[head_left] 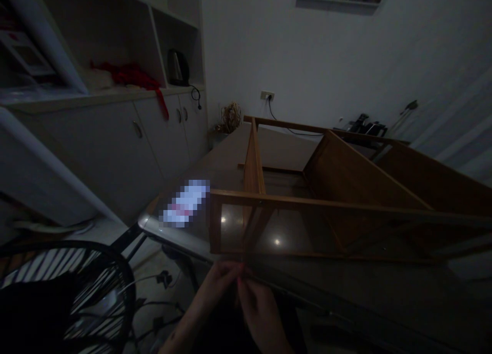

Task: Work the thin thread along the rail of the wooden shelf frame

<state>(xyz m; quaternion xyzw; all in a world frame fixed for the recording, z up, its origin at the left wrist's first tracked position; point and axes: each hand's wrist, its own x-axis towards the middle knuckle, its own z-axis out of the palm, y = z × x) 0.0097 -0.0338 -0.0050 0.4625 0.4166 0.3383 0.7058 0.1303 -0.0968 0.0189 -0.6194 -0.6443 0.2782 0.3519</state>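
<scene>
A brown wooden shelf frame [338,180] lies across the table [223,162], its lower rail near the tabletop's front edge. Just in front of it, the left hand [225,276] and right hand [257,300] come together, fingers curled and tips meeting; in the dim light I cannot tell whether they pinch anything small. Left of the frame, by the table's corner, lies a bright pixelated rectangle [186,203]. A black slatted chair [128,274] stands at lower left. Farther back, a cabinet [103,133] bears a red cloth [132,76] and a kettle [178,67]
</scene>
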